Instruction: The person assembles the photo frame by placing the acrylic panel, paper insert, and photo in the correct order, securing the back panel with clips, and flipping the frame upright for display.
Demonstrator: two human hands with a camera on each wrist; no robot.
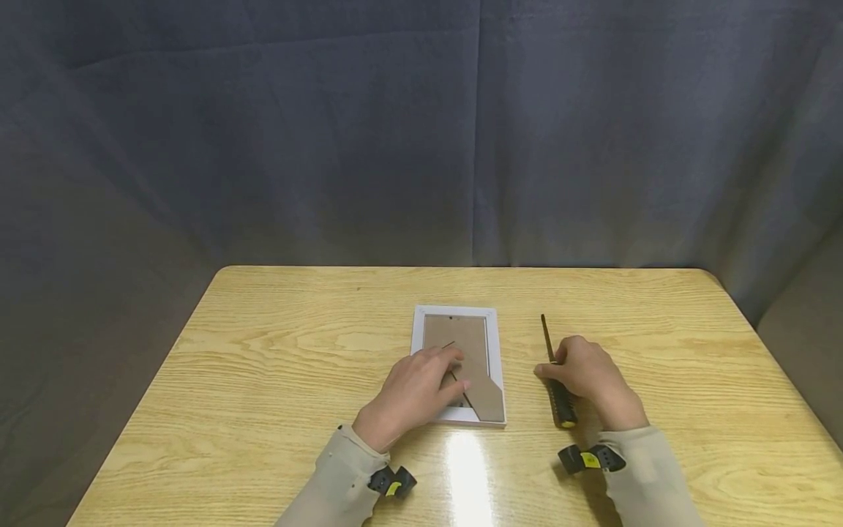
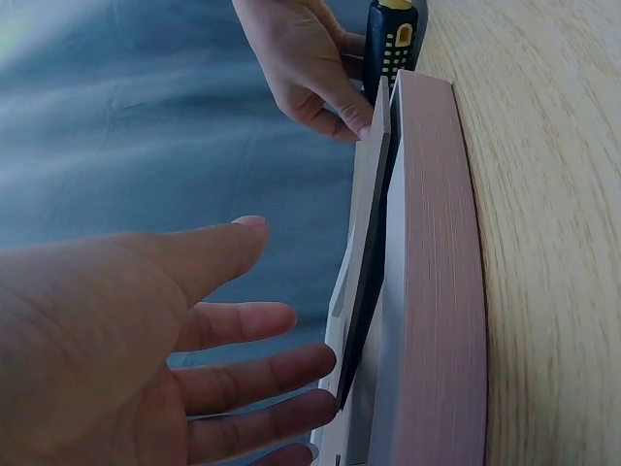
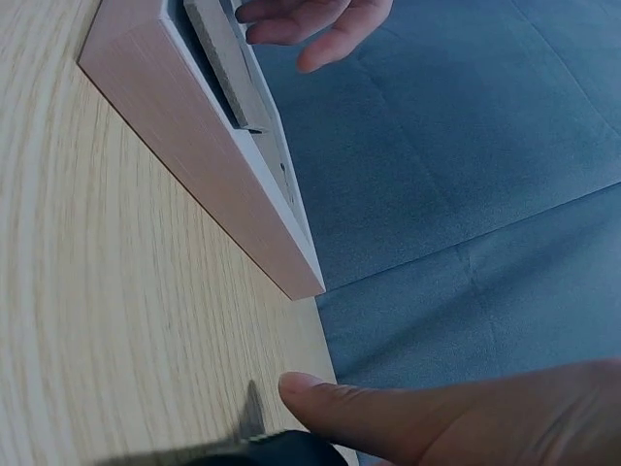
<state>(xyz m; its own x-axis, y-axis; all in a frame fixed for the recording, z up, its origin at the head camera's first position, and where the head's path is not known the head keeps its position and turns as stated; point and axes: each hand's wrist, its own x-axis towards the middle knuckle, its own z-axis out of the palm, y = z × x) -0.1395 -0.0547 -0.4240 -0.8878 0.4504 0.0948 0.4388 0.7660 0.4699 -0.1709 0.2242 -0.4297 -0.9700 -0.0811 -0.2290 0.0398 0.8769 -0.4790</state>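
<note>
A white picture frame lies back side up on the table, with pale pinkish sides in the wrist views. Its brown backing board fills the opening, and a brown piece lies over the lower right rim. The left wrist view shows a board tilted within the frame. My left hand is over the frame's left part, fingers spread and apart; whether they touch it I cannot tell. To the right, my right hand holds a screwdriver by its black-and-yellow handle, its long dark shaft pointing away from me.
The wooden table extends around the frame and ends at a far edge. Dark grey curtain hangs behind and at the sides. Each wrist wears a black camera band with a yellow mark.
</note>
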